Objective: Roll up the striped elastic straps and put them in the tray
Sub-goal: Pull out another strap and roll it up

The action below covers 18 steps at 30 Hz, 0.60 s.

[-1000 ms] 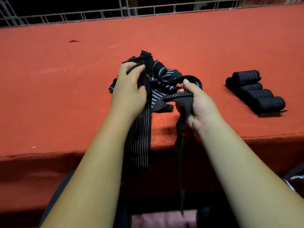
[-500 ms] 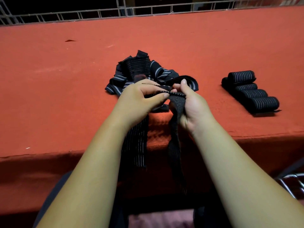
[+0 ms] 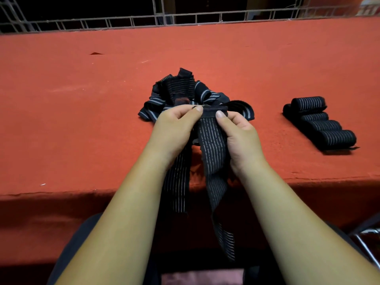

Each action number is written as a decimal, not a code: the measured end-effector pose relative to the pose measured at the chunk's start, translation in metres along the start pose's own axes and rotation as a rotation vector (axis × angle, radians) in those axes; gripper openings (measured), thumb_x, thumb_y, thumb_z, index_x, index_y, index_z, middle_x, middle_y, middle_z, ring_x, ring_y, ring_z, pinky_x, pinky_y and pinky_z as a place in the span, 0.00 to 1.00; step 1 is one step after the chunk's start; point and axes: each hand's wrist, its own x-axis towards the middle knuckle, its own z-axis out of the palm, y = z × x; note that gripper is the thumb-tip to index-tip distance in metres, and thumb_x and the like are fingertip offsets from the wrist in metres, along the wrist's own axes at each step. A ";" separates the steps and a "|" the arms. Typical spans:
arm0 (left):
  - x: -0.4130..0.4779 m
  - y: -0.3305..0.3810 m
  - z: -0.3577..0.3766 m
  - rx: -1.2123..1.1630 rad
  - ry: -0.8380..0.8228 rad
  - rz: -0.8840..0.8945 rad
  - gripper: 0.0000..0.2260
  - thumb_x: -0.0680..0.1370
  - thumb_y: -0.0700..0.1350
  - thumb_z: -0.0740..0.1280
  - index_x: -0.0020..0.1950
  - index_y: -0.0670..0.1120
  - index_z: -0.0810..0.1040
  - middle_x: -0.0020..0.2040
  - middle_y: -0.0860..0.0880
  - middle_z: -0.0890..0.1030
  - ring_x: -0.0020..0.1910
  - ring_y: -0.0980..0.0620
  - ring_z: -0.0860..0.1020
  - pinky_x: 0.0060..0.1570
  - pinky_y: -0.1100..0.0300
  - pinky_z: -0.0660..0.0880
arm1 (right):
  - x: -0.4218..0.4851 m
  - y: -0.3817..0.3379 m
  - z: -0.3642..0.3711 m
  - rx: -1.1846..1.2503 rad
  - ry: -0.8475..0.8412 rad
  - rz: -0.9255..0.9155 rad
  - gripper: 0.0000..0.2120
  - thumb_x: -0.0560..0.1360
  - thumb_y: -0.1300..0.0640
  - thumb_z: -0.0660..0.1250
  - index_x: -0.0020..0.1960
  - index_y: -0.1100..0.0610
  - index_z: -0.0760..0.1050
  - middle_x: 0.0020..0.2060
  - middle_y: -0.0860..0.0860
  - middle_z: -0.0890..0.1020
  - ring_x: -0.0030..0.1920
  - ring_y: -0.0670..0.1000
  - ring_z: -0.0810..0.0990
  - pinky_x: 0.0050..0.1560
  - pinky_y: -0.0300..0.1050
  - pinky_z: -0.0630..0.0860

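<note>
A black strap with thin white stripes (image 3: 211, 145) hangs from both my hands over the table's front edge toward my lap. My left hand (image 3: 174, 128) pinches its top end at the left corner. My right hand (image 3: 238, 132) pinches the right corner of the same end. A second strap (image 3: 177, 186) hangs over the edge under my left wrist. Behind my hands lies a tangled pile of loose straps (image 3: 181, 91). Several rolled straps (image 3: 320, 124) lie side by side on a dark tray at the right.
The table is covered in red cloth (image 3: 82, 112), its front edge running just below my wrists. A metal grid rail (image 3: 185, 19) runs along the far side. A chair's metal frame (image 3: 368, 239) shows at the lower right.
My left hand left the pile and came to the strap's end beside my right hand. The end, held edge-on before, now lies flat and spread between both hands.
</note>
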 end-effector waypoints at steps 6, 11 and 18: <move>0.006 -0.005 -0.009 0.004 -0.047 0.012 0.23 0.85 0.35 0.59 0.68 0.55 0.85 0.64 0.53 0.87 0.64 0.54 0.84 0.69 0.51 0.78 | 0.000 -0.002 0.001 0.104 -0.102 0.057 0.07 0.85 0.58 0.69 0.60 0.61 0.81 0.61 0.69 0.84 0.56 0.62 0.84 0.67 0.70 0.77; 0.007 -0.005 -0.015 0.035 -0.006 0.005 0.22 0.82 0.43 0.62 0.73 0.61 0.77 0.68 0.51 0.84 0.67 0.49 0.83 0.72 0.41 0.77 | 0.001 -0.002 0.000 0.060 -0.141 0.011 0.04 0.85 0.59 0.68 0.55 0.59 0.81 0.55 0.64 0.86 0.54 0.61 0.85 0.64 0.64 0.80; 0.003 -0.007 -0.024 -0.001 -0.081 -0.047 0.12 0.88 0.40 0.61 0.68 0.47 0.81 0.59 0.45 0.88 0.60 0.46 0.86 0.61 0.48 0.82 | 0.002 -0.002 -0.001 -0.018 -0.210 -0.013 0.05 0.86 0.58 0.68 0.54 0.54 0.83 0.51 0.57 0.87 0.51 0.56 0.84 0.60 0.59 0.80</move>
